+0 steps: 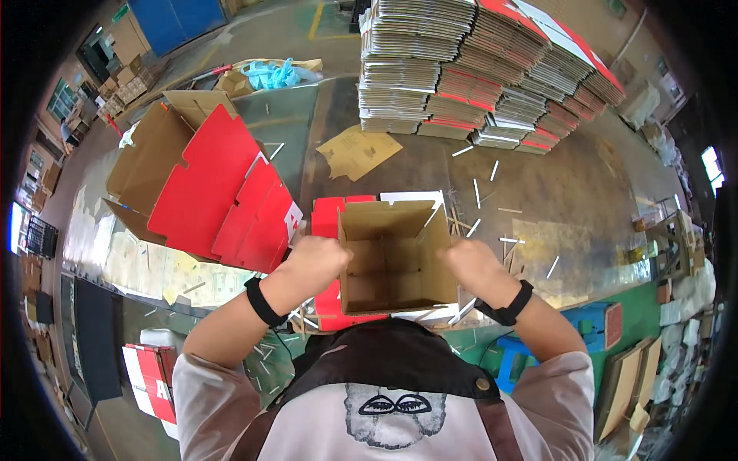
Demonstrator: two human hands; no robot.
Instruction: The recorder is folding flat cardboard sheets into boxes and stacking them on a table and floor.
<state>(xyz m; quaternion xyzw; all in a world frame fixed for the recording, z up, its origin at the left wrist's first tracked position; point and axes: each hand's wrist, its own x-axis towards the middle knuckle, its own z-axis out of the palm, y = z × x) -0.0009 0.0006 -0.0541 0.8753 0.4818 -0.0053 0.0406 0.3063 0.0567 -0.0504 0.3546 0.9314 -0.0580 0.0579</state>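
Note:
An open-topped brown cardboard box (396, 296) stands on the table right in front of me, its bare inside facing up. My left hand (319, 259) is closed at the box's left wall, and my right hand (478, 266) is closed at its right wall. The fingertips of both hands are partly hidden. Under and around the box lie flat red and white cardboard pieces (326, 219). Close to my left hand, a larger open carton (196, 180) with red outer panels leans on the table, its flaps up.
Tall stacks of flattened cartons (430, 65) fill the table's far right. A torn brown cardboard sheet (360, 152) lies beyond the box. Narrow white offcuts (477, 192) are scattered to the right. Blue plastic (273, 74) sits far left; a blue stool (513, 357) stands below right.

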